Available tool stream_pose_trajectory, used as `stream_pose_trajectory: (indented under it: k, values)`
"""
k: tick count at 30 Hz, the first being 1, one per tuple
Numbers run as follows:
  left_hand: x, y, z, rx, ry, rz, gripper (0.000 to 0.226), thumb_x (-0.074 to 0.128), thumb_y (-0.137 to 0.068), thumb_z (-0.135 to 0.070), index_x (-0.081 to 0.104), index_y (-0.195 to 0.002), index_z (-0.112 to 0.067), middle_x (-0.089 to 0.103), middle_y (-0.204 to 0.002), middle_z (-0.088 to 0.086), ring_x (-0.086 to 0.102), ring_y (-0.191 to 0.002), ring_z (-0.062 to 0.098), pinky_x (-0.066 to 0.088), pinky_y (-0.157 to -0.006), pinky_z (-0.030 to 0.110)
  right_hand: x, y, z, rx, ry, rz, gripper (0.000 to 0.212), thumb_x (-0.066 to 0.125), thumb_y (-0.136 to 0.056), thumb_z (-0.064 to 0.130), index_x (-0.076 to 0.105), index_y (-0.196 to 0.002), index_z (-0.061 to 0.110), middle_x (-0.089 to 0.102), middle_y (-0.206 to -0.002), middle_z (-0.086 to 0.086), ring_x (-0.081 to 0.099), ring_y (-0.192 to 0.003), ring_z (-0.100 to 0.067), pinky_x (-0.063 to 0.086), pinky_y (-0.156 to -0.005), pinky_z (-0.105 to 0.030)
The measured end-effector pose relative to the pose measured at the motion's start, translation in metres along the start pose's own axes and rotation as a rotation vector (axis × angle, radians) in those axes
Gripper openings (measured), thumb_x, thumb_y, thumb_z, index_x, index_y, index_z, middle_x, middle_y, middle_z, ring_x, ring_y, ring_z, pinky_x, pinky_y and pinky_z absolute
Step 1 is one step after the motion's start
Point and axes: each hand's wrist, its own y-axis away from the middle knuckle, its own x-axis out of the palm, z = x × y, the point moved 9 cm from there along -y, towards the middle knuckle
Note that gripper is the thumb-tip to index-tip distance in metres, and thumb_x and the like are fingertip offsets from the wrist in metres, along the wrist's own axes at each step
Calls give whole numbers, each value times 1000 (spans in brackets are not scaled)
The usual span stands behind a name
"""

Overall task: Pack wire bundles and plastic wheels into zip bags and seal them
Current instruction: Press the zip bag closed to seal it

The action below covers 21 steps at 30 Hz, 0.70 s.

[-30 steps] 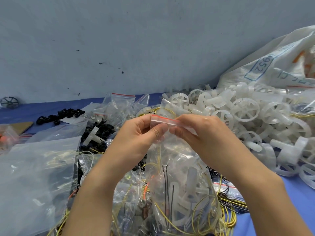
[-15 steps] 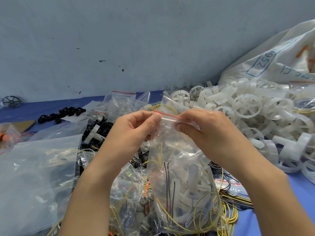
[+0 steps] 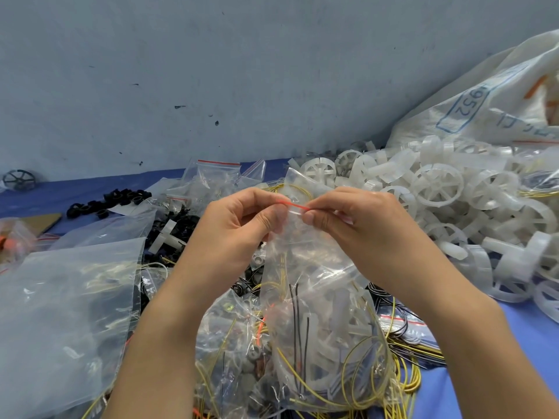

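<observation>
Both left hand (image 3: pixel 239 229) and right hand (image 3: pixel 364 228) pinch the zip bag (image 3: pixel 314 285) at top; possibly unsealed.

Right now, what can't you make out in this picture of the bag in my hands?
Head view only.
Whether the red zip strip is sealed: left hand and right hand cover its ends.
How many pieces the zip bag holds: glare on crinkled plastic blurs them.
The white sack: cut off by the right edge.

2 bare forearms (image 3: pixel 169 343) and hands show: the left hand (image 3: pixel 239 231) and the right hand (image 3: pixel 366 231), both uncovered to the bottom edge, with short, plain fingernails (image 3: pixel 309 219)
</observation>
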Motion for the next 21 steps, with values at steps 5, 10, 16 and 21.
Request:
stream_pose_trajectory:
  k: [5,10,16,21]
  values:
    - [12,2,4,-53,1,85,25,65,-82,-38,72,-99,-20,74,-85,3,68,-79,12,57,-77,27,-4,0,7,-36,5,-47,17,67,-92,30,77,-103,23,66,-88,10,60,-80,-16,51,-77,-42]
    - [12,-1,7,-72,13,50,26,65,-85,-32,72,-98,-10,73,-83,9,68,-74,11,56,-70,22,-5,0,8,-26,15,-50,15,68,-91,32,72,-104,28,63,-96,15,55,-82,-6,50,-78,-35]
    - [3,0,9,-79,5,22,22,65,-84,-30,71,-98,-14,73,-80,-1,67,-74,9,58,-78,33,3,2,-15,106,132,125,23,65,-92,37,71,-104,18,69,-100,4,61,-96,-19,46,-86,-40]
    - [8,1,7,-88,92,47,15,69,-81,-30,72,-93,-22,73,-83,0,69,-78,13,59,-75,27,-1,2,-6,45,168,65,20,63,-94,37,72,-101,20,58,-87,12,51,-83,-13,41,-79,-36]
